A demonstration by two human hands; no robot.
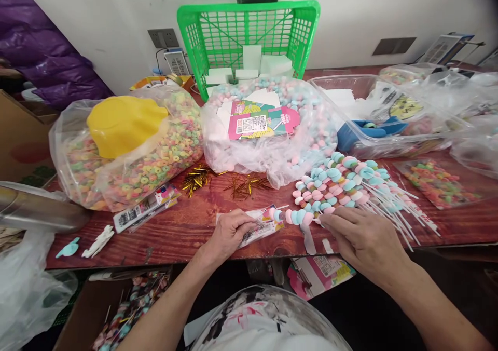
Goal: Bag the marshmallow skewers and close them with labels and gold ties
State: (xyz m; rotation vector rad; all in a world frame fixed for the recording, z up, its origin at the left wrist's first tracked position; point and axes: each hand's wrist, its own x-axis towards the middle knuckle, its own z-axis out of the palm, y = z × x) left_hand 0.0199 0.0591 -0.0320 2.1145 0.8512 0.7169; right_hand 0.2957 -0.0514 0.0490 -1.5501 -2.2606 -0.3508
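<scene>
A skewer of pink and blue candies point(298, 217) lies across the space between my hands near the table's front edge. My right hand point(360, 237) is closed, its fingertips pinching the skewer's right end. My left hand point(232, 230) is closed on the left end of a clear printed bag point(259, 231), and the skewer's left end rests over that bag's right part. Beyond my right hand, several finished-looking candy skewers point(330, 182) are piled with white sticks point(397, 218) pointing right. Gold twist ties point(249, 186) lie behind the bag.
Behind stand a bag of ring candies point(155, 169) with a yellow scoop point(122, 125), a bag of pink and blue candies point(311, 112), a green basket point(249, 11) and a clear tub point(424, 140). A metal bottle point(42, 211) is at the left; a candy box point(78, 314) sits below.
</scene>
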